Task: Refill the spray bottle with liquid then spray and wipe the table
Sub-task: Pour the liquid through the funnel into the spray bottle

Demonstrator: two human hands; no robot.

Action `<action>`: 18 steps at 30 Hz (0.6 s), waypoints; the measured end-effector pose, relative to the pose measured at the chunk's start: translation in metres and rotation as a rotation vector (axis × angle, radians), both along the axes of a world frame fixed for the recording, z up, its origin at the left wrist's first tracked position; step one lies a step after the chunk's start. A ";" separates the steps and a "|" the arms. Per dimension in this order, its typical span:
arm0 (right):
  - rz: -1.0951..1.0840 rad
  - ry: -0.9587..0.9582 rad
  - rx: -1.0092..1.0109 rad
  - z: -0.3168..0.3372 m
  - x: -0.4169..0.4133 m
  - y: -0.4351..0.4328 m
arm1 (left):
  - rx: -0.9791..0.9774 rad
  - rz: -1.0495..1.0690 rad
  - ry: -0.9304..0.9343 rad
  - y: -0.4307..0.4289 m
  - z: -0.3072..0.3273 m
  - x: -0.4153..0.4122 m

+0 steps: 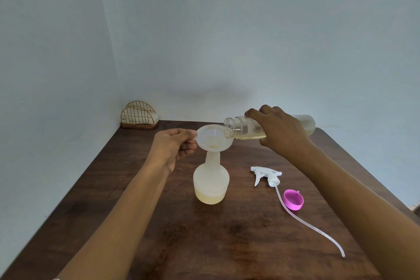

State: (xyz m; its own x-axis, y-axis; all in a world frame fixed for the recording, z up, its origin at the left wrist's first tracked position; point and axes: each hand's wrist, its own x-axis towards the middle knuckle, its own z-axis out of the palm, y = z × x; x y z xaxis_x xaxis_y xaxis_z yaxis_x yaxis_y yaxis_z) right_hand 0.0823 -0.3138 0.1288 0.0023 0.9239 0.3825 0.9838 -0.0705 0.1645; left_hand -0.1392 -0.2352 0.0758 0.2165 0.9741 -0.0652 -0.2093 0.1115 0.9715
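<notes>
Left hand: you pinch the funnel rim; keep it seated in the spray bottle
Right hand: you grip the tilted refill bottle; pour slowly into the funnel's centre

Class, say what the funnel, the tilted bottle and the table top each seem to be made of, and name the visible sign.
Funnel: probably translucent plastic, milky and matte; light passes through.
Tilted bottle: clear plastic or glass, hard to tell; yellowish liquid shows through its wall.
Table top: dark wood or wood-look laminate; grain streaks, low sheen.
</notes>
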 end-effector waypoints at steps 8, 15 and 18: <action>-0.002 -0.007 0.004 0.000 0.000 0.001 | 0.005 -0.004 -0.001 -0.001 0.000 0.000; 0.006 -0.014 0.009 0.001 -0.001 0.002 | 0.005 -0.003 0.002 -0.001 0.000 -0.001; 0.006 -0.020 0.010 0.001 -0.001 0.002 | 0.002 -0.003 0.005 0.000 0.000 -0.001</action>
State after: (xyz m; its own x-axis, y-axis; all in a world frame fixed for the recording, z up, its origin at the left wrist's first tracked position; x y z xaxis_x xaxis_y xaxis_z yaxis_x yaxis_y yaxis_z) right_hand 0.0808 -0.3117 0.1299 -0.0111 0.9201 0.3915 0.9808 -0.0663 0.1835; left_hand -0.1403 -0.2351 0.0754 0.2195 0.9735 -0.0649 -0.2036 0.1108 0.9728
